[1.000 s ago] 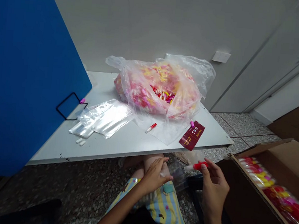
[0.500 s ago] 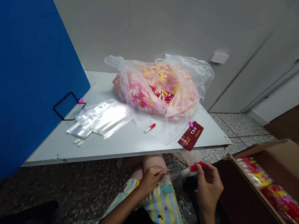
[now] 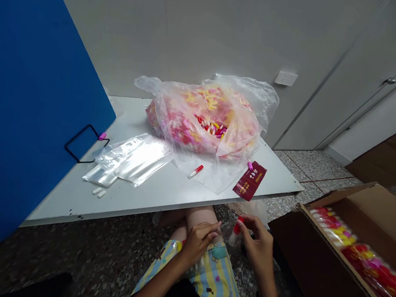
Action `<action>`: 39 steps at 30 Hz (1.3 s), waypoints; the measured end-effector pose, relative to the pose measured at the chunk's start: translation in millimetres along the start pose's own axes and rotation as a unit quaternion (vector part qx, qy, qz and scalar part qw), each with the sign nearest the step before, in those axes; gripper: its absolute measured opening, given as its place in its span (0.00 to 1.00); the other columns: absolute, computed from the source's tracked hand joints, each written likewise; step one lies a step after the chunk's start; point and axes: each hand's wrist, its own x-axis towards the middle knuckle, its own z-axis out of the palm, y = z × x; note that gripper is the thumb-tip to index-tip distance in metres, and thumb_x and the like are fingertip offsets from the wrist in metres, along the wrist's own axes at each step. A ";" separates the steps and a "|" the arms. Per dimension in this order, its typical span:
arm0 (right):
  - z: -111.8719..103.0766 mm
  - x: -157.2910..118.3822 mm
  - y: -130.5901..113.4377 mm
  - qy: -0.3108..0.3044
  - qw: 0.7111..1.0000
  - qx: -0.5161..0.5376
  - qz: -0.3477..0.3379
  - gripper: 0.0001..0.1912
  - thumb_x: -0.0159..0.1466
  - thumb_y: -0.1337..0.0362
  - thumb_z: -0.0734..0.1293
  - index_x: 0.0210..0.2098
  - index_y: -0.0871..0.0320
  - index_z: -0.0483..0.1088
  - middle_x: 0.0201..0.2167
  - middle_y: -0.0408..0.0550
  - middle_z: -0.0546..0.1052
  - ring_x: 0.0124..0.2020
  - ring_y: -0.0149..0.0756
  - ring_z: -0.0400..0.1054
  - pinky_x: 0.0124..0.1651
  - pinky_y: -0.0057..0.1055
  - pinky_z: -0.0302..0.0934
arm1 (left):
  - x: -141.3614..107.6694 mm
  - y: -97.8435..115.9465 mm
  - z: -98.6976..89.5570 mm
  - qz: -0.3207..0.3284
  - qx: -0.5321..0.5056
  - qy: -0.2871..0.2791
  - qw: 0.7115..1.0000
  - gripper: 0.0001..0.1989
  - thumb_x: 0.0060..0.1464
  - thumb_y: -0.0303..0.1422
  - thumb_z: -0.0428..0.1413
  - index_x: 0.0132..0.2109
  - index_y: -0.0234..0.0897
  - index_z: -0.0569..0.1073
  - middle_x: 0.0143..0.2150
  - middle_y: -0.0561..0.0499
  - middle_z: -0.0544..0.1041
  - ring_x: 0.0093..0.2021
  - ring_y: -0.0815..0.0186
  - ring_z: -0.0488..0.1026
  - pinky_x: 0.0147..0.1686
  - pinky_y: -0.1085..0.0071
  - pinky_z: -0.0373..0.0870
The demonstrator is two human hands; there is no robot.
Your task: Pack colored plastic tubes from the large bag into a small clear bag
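My right hand (image 3: 257, 244) pinches a small tube (image 3: 235, 235) by its red cap, its whitish clear end slanting downward. Just left of it, over the lap, my left hand (image 3: 199, 241) is closed on the edge of a clear plastic bag (image 3: 225, 229), which is hard to make out against the floor. The tube's lower end overlaps the bag in view; whether it is inside I cannot tell. Above on the white table lies a similar red-and-clear tube (image 3: 196, 172). Behind it rests a large translucent bag (image 3: 186, 120) full of red, pink, yellow and white pieces.
Flat clear bags (image 3: 144, 160) lie at the table's left, near two white caps (image 3: 99, 192). A dark red card (image 3: 249, 181) lies near the front right edge with a pink cap (image 3: 250, 165). An open cardboard box (image 3: 316, 256) holding packed tubes stands at right; a blue panel (image 3: 48, 121) rises at left.
My right hand has moved left and slightly down with the red-capped tube, closer to my left hand, and the tube points more steeply downward. My left hand has barely moved.
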 end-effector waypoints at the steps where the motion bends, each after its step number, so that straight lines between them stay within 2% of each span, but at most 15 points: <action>1: 1.1 0.1 0.0 -0.027 1.000 -0.005 0.002 0.11 0.61 0.57 0.65 0.36 0.59 0.69 0.28 0.47 0.74 0.29 0.37 0.69 0.36 0.32 0.63 | 0.2 1.0 -0.1 -0.003 0.006 0.005 1.000 0.22 0.61 0.43 0.44 0.55 0.38 0.70 0.44 0.45 0.78 0.45 0.62 0.73 0.47 0.67 0.66; 5: 3.7 0.6 -3.5 -0.098 0.995 -0.033 0.006 0.13 0.64 0.57 0.61 0.36 0.59 0.71 0.33 0.50 0.75 0.35 0.39 0.69 0.39 0.32 0.62 | 0.9 3.8 -1.2 -0.016 0.030 0.016 0.999 0.21 0.60 0.43 0.46 0.53 0.39 0.71 0.43 0.46 0.78 0.46 0.61 0.72 0.51 0.64 0.64; 9: 4.0 1.6 -7.2 -0.153 0.986 -0.062 -0.012 0.18 0.66 0.56 0.56 0.31 0.59 0.71 0.31 0.50 0.74 0.34 0.38 0.68 0.39 0.32 0.60 | 0.9 4.7 -1.8 -0.026 0.043 0.016 0.999 0.20 0.60 0.43 0.46 0.53 0.39 0.72 0.45 0.45 0.78 0.45 0.60 0.72 0.52 0.61 0.61; 13: 8.1 0.5 -11.8 -0.186 0.981 -0.058 0.011 0.19 0.67 0.55 0.55 0.35 0.58 0.72 0.31 0.49 0.75 0.35 0.39 0.69 0.39 0.31 0.61 | 1.0 5.6 -1.4 -0.029 0.038 0.014 0.999 0.20 0.59 0.43 0.47 0.53 0.39 0.71 0.42 0.46 0.78 0.43 0.60 0.72 0.50 0.62 0.62; 18: 12.3 -0.8 -16.3 -0.205 0.978 -0.036 0.028 0.14 0.65 0.56 0.58 0.39 0.56 0.71 0.35 0.48 0.77 0.36 0.40 0.71 0.42 0.33 0.63 | 1.2 5.0 -1.2 -0.041 0.029 0.021 0.999 0.20 0.58 0.43 0.48 0.52 0.38 0.72 0.47 0.45 0.76 0.47 0.59 0.70 0.50 0.63 0.63; 21: 5.6 2.3 -14.4 -0.220 0.974 -0.044 0.020 0.14 0.64 0.60 0.57 0.38 0.57 0.73 0.32 0.48 0.77 0.34 0.40 0.71 0.40 0.33 0.63 | 0.5 5.0 -3.4 -0.044 0.013 0.005 0.999 0.19 0.59 0.40 0.48 0.53 0.37 0.71 0.45 0.46 0.77 0.47 0.61 0.71 0.52 0.63 0.63; 24: -8.3 10.8 -8.7 -0.234 0.971 -0.045 0.013 0.16 0.62 0.68 0.55 0.38 0.58 0.74 0.34 0.49 0.77 0.36 0.40 0.71 0.41 0.33 0.64 | -1.3 5.2 -6.5 -0.048 -0.004 -0.007 0.999 0.18 0.60 0.37 0.47 0.53 0.36 0.70 0.43 0.46 0.78 0.46 0.62 0.72 0.51 0.64 0.64; 27: -23.2 23.8 -1.4 -0.260 0.962 -0.071 -0.028 0.16 0.58 0.71 0.56 0.36 0.58 0.74 0.34 0.48 0.76 0.37 0.39 0.70 0.41 0.33 0.64 | -3.5 5.5 -8.8 -0.058 -0.003 -0.003 0.998 0.18 0.59 0.36 0.47 0.53 0.33 0.70 0.46 0.44 0.77 0.48 0.61 0.72 0.52 0.64 0.64; 30: -32.3 36.3 4.3 -0.271 0.948 -0.140 -0.086 0.09 0.58 0.69 0.61 0.32 0.57 0.74 0.36 0.50 0.74 0.39 0.40 0.69 0.42 0.35 0.63 | -5.0 6.4 -10.8 -0.064 0.000 -0.011 0.998 0.18 0.58 0.35 0.49 0.53 0.35 0.70 0.49 0.45 0.76 0.49 0.61 0.71 0.53 0.64 0.63; 34: -32.1 47.7 7.3 -0.351 0.916 -0.161 -0.108 0.06 0.58 0.66 0.65 0.31 0.54 0.76 0.43 0.50 0.73 0.45 0.42 0.68 0.48 0.37 0.62 | -5.8 6.4 -16.0 -0.067 0.023 -0.026 0.997 0.20 0.53 0.32 0.53 0.54 0.37 0.69 0.52 0.45 0.73 0.52 0.59 0.69 0.55 0.63 0.61; 36: -27.8 53.0 8.7 -0.386 0.902 -0.158 -0.114 0.06 0.57 0.67 0.67 0.32 0.54 0.77 0.42 0.49 0.74 0.43 0.42 0.69 0.47 0.37 0.62 | -6.4 4.5 -19.0 -0.071 0.018 -0.029 0.997 0.21 0.52 0.32 0.54 0.54 0.36 0.69 0.53 0.45 0.73 0.52 0.59 0.69 0.55 0.63 0.61; 39: -18.8 62.3 13.5 -0.442 0.874 -0.159 -0.127 0.06 0.55 0.69 0.67 0.31 0.55 0.77 0.36 0.47 0.76 0.37 0.38 0.70 0.41 0.32 0.64 | -8.5 -1.2 -21.1 -0.086 -0.054 -0.030 0.994 0.19 0.54 0.32 0.51 0.54 0.34 0.69 0.49 0.44 0.75 0.48 0.60 0.71 0.51 0.65 0.65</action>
